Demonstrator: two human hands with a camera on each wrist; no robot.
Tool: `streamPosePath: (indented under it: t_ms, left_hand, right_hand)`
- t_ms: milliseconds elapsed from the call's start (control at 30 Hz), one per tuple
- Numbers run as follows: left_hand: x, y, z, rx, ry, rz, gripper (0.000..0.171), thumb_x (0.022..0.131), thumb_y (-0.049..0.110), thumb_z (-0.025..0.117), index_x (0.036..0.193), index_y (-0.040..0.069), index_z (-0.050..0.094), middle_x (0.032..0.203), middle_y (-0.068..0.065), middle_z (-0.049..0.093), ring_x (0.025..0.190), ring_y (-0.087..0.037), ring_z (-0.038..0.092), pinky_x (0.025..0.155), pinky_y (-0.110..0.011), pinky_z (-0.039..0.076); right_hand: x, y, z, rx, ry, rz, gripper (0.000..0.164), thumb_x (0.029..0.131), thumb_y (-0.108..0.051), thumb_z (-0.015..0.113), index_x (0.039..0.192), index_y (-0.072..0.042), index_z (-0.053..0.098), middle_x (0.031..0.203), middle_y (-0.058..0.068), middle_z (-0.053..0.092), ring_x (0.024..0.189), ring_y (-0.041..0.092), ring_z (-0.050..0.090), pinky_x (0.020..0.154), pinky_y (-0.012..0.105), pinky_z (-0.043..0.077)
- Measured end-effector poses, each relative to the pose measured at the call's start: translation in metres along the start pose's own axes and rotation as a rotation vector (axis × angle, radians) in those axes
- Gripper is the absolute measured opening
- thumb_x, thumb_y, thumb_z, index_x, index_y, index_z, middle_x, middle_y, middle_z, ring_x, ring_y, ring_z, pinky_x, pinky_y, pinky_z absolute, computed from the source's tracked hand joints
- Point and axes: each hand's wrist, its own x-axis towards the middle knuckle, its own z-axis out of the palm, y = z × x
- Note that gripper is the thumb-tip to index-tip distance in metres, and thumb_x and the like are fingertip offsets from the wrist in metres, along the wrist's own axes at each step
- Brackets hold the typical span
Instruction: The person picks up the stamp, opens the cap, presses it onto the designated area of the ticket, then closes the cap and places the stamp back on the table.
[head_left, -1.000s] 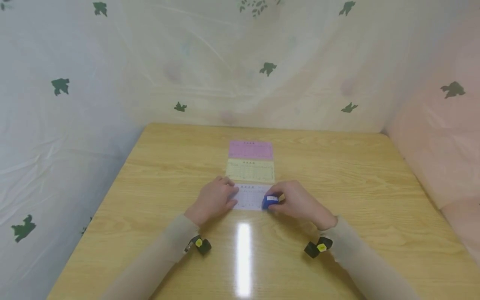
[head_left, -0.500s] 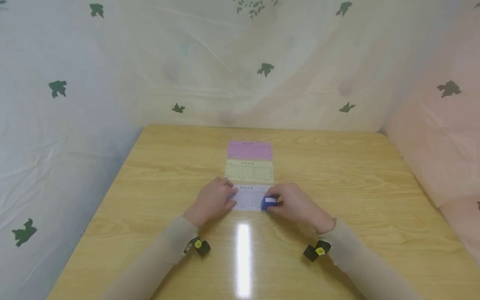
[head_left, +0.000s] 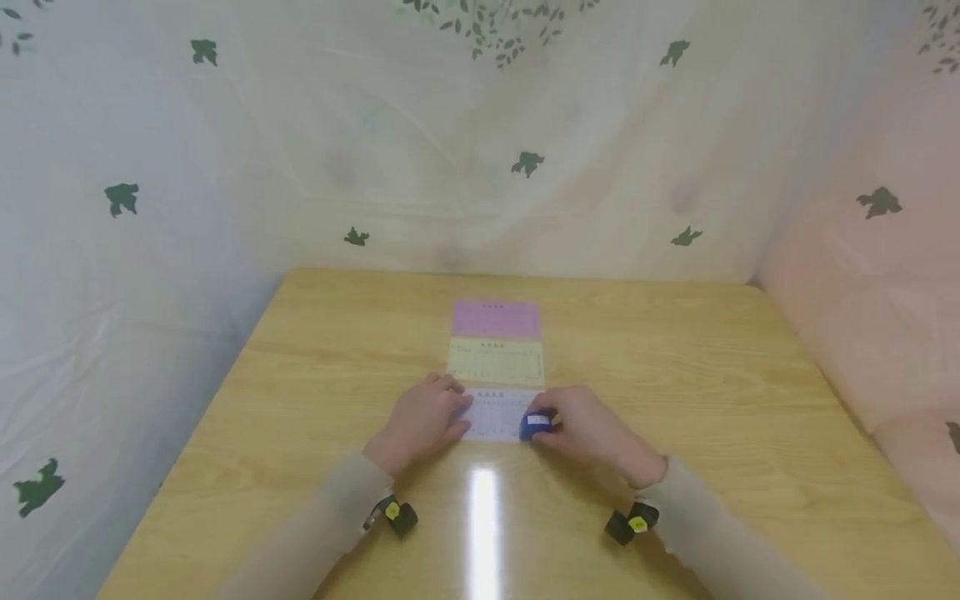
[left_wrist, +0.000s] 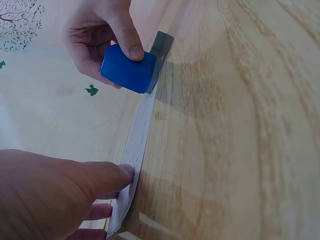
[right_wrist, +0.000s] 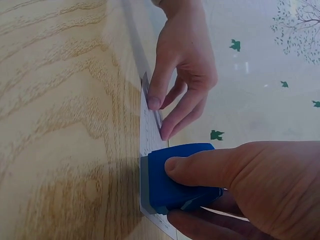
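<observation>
A white printed form slip [head_left: 493, 417] lies nearest me on the table. My right hand [head_left: 596, 429] grips a blue stamp [head_left: 535, 427] with a white label, thumb on one side and fingers on the other. The stamp's grey base sits right at the slip's surface, over its right end, in the right wrist view. My left hand [head_left: 422, 425] rests on the slip's left end, thumb and fingertips pressing it flat in the left wrist view. Beyond the white slip lie a yellow form slip [head_left: 495, 362] and a pink form slip [head_left: 495, 319], lined up in a column.
The wood-grain table [head_left: 360, 333] reflects a bright strip of light in front of the slips. Pale cloth [head_left: 420, 167] with green bird prints hangs behind and at both sides. A small black camera [head_left: 619, 527] is strapped to my right wrist.
The head view has tilted up slightly, so everything sits lower in it. Both hands and the stamp keep nearly the same places on the white slip.
</observation>
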Motion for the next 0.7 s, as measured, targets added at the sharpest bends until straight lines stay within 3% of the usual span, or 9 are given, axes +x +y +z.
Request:
streamPosePath:
  t_ms: [300, 567, 700]
  left_hand:
    - [0.003, 0.000, 0.001, 0.002, 0.008, 0.006, 0.038, 0.097, 0.032, 0.077, 0.128, 0.010, 0.075, 0.136, -0.014, 0.071, 0.127, -0.035, 0.065, 0.110, -0.053, 0.056]
    - [-0.006, -0.004, 0.031, 0.022, 0.052, 0.033, 0.036, 0.094, 0.035, 0.079, 0.124, 0.014, 0.078, 0.130, -0.010, 0.073, 0.120, -0.031, 0.067, 0.101, -0.049, 0.062]
    - [-0.007, -0.004, 0.032, 0.013, 0.061, 0.022, 0.036, 0.093, 0.034, 0.080, 0.122, 0.012, 0.078, 0.128, -0.011, 0.074, 0.117, -0.030, 0.067, 0.099, -0.047, 0.062]
  right_hand:
    - [0.002, 0.003, 0.000, 0.001, 0.005, 0.006, 0.018, 0.090, -0.010, 0.084, 0.106, -0.017, 0.079, 0.108, 0.000, 0.080, 0.101, 0.013, 0.074, 0.090, 0.032, 0.066]
    - [-0.005, 0.010, 0.017, 0.017, -0.002, -0.032, 0.016, 0.087, -0.008, 0.086, 0.100, -0.013, 0.079, 0.103, 0.003, 0.080, 0.096, 0.015, 0.075, 0.081, 0.021, 0.063]
    - [-0.004, 0.011, 0.020, 0.019, -0.013, -0.020, 0.017, 0.087, -0.008, 0.085, 0.102, -0.014, 0.079, 0.104, 0.001, 0.080, 0.097, 0.014, 0.075, 0.083, 0.022, 0.064]
